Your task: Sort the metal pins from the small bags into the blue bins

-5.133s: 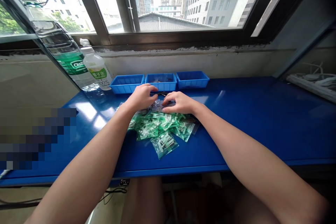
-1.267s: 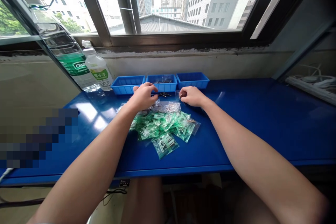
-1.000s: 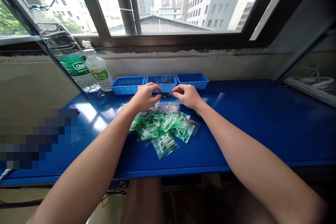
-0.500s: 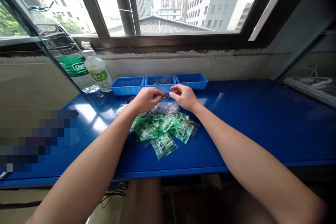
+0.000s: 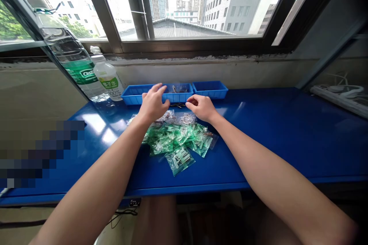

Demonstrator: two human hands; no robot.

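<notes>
Fingers [image 5: 159, 89] of my left hand [image 5: 152, 104] are spread wide and lifted toward the middle bin [image 5: 178, 92], nothing visibly held. My right hand [image 5: 201, 107] is curled narrow, thumb and forefinger pinched low over the small dark parts [image 5: 176, 105] on the table [image 5: 287, 138]; whether it actually grips one I cannot tell, the parts being too small.

Head view, handling note: I judge the step to be picking loose parts from the strip of table between the bins and the bags [image 5: 175, 139]. Done well, I pinch one part at a time with the right fingertips, keep the left hand off the heap so no bag slides, and lift straight up before crossing a bin rim.

Head view, item entries:
- Parts: thin, dark, pin-like, scattered just in front of the middle bin, between my two hands.
- Bags: small, clear and green-tinted, each with pale cylindrical pieces inside; heaped near the table's front, a few clear ones touching my wrists.
- Bins: three, blue, shallow, in a row by the wall. Left bin [image 5: 133, 93] and right bin [image 5: 209, 89] look bare; the middle one holds some clear packets.
- Bottles [image 5: 107, 80]: two, left of the bins.
</notes>
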